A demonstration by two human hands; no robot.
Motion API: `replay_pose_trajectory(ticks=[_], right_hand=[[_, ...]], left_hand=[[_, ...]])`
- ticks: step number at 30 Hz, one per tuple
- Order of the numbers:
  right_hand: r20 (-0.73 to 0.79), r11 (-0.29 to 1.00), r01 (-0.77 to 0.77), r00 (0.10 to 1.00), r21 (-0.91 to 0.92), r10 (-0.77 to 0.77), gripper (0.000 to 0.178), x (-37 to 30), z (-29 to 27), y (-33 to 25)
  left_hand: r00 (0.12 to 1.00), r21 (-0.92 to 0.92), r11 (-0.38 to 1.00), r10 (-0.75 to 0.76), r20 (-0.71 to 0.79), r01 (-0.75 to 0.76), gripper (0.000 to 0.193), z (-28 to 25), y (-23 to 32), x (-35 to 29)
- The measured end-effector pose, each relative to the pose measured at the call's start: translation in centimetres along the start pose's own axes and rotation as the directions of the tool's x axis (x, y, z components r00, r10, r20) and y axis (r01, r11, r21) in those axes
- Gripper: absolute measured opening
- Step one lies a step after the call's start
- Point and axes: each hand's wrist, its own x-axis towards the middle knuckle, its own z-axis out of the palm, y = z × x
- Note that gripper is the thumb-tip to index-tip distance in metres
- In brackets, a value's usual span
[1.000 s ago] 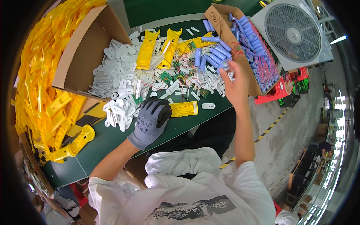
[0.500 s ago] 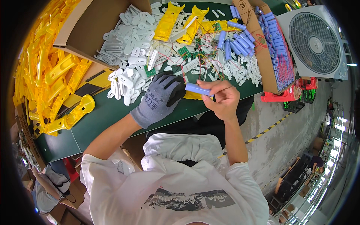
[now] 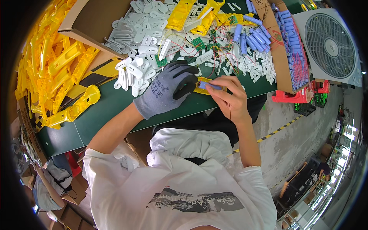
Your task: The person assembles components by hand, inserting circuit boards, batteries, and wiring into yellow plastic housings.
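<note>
1 wide fisheye view from head height, downward, close over the bench (image 3: 103, 108)

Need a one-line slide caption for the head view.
Right hand holds a blue cell at a yellow shell, gloved left hand alongside; white parts heaped nearby.

Left grip (image 3: 171, 87): grey work glove (image 3: 147, 102) has several dark printed characters plus a short Latin line across its back. Below both grips, on the wearer's chest, the white T-shirt (image 3: 176, 168) carries pale Latin lettering on a dark brushed patch (image 3: 195, 202), partly broken up by the artwork. Above and right of the right grip (image 3: 232, 96), the cardboard box (image 3: 279, 57) shows a red print (image 3: 276, 37) and, higher up, a dark round mark (image 3: 260, 2), fine detail too small to read.
</note>
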Motion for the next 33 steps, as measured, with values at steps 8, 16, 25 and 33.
replay_pose_trajectory(ticks=[8, 16, 25, 33], right_hand=[[0.013, 0.999, -0.051, 0.999, 0.014, 0.05, 0.035, -0.7, 0.0, 0.0], [-0.313, 0.956, -0.148, 0.922, 0.254, 0.226, 0.05, -1.8, 2.3, -6.9], [0.031, 0.917, -0.258, 0.965, 0.305, 0.262, 0.05, -3.7, -1.8, -6.3], [-0.002, 0.936, -0.27, 0.961, -0.227, 0.277, 0.032, -5.0, -5.4, 0.9]], left_hand=[[0.922, 0.32, 0.946, 0.168, -0.349, -0.051, 0.047, -2.5, 3.7, -0.3], [0.615, -0.665, 0.649, -0.707, -0.348, 0.37, 0.091, 3.8, 10.8, -5.7], [0.595, -0.84, 0.463, -0.772, -0.223, 0.284, 0.083, 3.8, 7.1, -3.6], [0.596, -0.853, 0.375, -0.797, -0.097, 0.363, 0.039, 4.4, 6.3, -1.8]])
